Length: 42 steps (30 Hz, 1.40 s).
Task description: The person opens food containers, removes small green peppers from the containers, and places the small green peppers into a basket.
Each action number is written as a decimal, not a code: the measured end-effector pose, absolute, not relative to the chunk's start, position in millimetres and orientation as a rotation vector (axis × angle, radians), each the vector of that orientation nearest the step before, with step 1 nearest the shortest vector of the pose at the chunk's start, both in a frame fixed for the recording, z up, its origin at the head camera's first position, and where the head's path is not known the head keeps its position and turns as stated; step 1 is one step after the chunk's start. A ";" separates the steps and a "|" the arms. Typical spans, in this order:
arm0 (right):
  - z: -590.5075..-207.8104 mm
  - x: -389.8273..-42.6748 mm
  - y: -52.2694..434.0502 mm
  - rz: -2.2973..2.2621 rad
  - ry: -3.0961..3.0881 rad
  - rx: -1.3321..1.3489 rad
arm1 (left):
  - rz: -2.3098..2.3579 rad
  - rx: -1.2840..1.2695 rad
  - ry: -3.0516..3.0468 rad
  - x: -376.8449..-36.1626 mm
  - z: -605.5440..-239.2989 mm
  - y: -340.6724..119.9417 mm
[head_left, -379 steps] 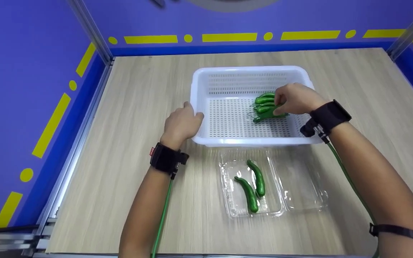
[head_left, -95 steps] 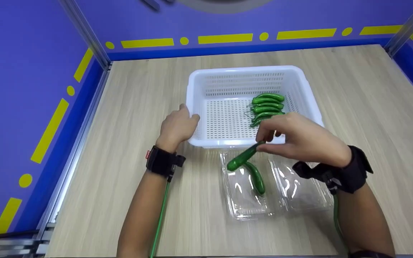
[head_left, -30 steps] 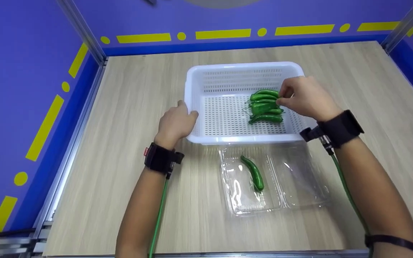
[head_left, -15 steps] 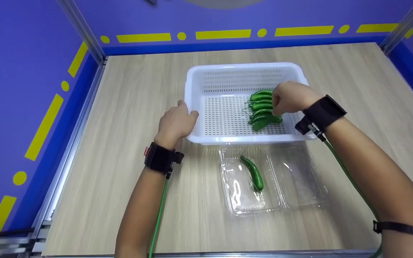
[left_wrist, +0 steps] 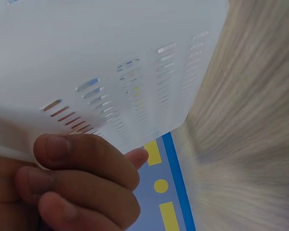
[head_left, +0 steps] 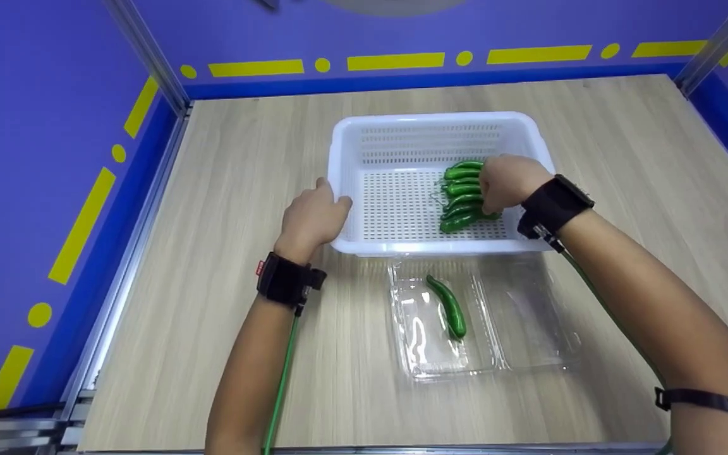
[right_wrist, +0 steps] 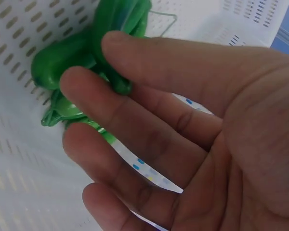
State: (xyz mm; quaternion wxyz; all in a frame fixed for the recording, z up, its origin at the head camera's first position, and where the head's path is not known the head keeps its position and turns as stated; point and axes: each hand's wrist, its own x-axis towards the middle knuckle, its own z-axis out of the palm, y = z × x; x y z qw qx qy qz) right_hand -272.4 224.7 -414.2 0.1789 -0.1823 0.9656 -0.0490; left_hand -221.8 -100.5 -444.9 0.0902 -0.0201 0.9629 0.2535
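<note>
While the fingers (right_wrist: 111,101) of the right hand (head_left: 508,182) curled onto the bunch of peppers (head_left: 463,197) in the white basket (head_left: 351,136), the left hand (head_left: 311,218) gripped the basket's near left corner. One pepper (head_left: 449,306) already lay in the clear box (head_left: 416,341) on the desk (head_left: 212,253); judging by this, most remained to move.

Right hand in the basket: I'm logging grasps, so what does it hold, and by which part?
The right hand touches the green peppers at their stem ends; whether its fingers pinch one cannot be told.
</note>
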 end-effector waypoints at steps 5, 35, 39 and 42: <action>-416.0 -273.6 224.0 -0.121 2.716 -0.514 | 0.761 -0.070 2.870 -221.5 -444.5 -100.5; -433.3 -274.4 223.3 0.023 2.713 -0.423 | 0.723 -0.060 2.881 -222.8 -447.4 -101.2; -433.3 -275.4 222.5 0.036 2.708 -0.399 | 0.714 -0.067 2.878 -223.1 -447.4 -101.4; -433.0 -275.6 221.7 0.035 2.705 -0.389 | 0.714 -0.068 2.876 -223.3 -447.3 -101.2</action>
